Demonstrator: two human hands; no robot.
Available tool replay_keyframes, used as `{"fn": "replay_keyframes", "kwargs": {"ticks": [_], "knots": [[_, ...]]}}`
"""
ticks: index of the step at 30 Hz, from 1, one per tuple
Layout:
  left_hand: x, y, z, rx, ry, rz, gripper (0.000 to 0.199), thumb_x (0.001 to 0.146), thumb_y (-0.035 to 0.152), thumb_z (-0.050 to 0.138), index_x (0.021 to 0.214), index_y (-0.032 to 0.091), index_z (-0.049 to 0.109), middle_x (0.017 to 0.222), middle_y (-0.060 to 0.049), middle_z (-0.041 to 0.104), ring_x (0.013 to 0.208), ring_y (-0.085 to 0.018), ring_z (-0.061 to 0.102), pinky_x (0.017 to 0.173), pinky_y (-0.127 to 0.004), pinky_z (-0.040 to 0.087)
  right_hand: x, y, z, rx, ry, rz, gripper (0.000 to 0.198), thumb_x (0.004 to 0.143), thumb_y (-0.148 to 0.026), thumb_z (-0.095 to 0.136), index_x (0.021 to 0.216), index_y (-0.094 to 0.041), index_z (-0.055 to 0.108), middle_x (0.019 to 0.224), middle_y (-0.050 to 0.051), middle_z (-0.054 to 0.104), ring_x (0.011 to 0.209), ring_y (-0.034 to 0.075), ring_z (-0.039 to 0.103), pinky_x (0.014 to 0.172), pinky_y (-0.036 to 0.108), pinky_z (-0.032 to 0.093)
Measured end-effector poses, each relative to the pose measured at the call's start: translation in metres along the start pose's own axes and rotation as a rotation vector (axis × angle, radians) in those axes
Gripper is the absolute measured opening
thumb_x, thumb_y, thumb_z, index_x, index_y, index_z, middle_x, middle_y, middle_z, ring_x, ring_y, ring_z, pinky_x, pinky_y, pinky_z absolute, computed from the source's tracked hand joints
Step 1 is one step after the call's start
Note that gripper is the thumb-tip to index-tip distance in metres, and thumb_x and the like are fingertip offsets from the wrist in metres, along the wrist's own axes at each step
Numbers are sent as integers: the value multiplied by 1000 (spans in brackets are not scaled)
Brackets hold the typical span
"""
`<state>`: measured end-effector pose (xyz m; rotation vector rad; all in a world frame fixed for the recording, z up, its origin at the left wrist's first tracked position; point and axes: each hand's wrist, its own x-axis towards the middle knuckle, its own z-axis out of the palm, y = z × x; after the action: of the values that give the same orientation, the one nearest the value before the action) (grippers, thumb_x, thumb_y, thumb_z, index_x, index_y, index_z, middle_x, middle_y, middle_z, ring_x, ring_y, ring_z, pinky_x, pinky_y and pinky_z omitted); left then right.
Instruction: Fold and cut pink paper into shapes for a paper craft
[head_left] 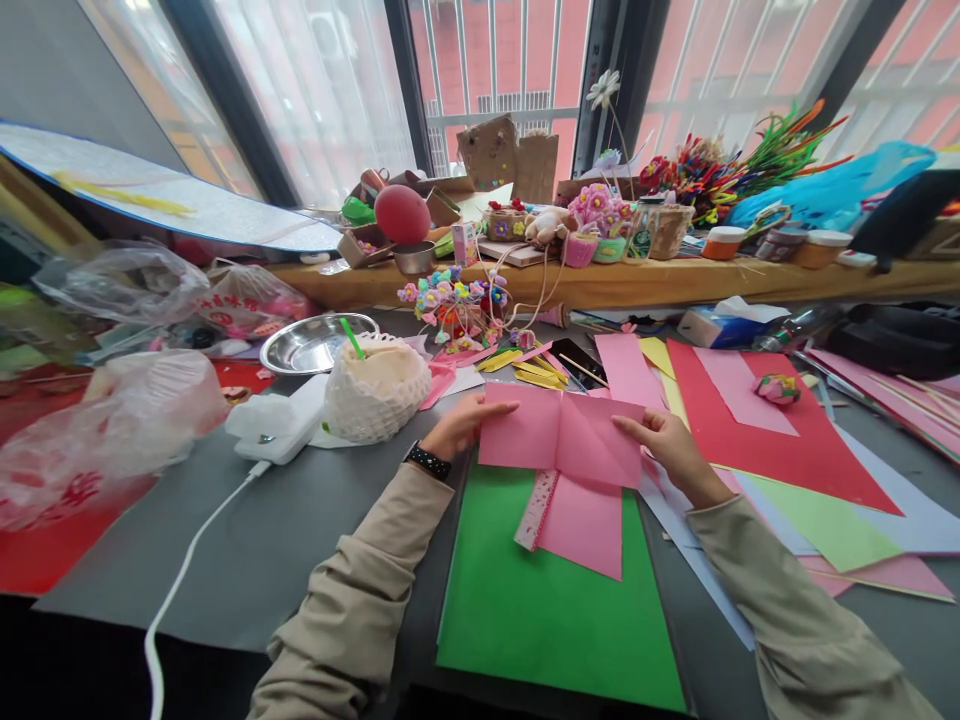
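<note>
A sheet of pink paper (525,430) with a crease down its middle is held up between my two hands. My left hand (466,424) pinches its left edge, thumb on top; a dark band sits on that wrist. At the opposite edge, my right hand (667,445) grips the sheet between thumb and fingers. Below it, a second pink piece (589,530) and a patterned ruler (535,512) lie on a green sheet (555,630), their upper ends hidden by the held paper.
To the left stand a coconut in foam net (379,395) with a green straw, a metal plate (315,340) and a white charger (277,425) with a cable. Red paper (787,440) and other sheets lie right. Crafts crowd the wooden ledge (480,290) behind.
</note>
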<state>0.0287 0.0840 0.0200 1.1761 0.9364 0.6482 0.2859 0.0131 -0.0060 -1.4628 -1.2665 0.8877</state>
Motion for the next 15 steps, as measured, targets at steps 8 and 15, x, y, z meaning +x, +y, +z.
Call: {"fn": "replay_keyframes", "kwargs": {"ticks": [8,15], "knots": [[-8,-10,17,68,146,85,33,49,29,72,75,10,64,74,-5,64,63,-14,55,58,-23,43,-2,8,9,196,7,73,35,58,-43,63,73,-12,59,65,4,62,53,13,53,46,23,40],[-4,-9,14,85,187,65,35,47,31,72,72,9,64,70,-6,64,56,-12,54,51,-21,41,0,16,8,104,-16,62,37,56,-45,63,71,-11,62,67,6,64,55,16,55,43,23,40]]}}
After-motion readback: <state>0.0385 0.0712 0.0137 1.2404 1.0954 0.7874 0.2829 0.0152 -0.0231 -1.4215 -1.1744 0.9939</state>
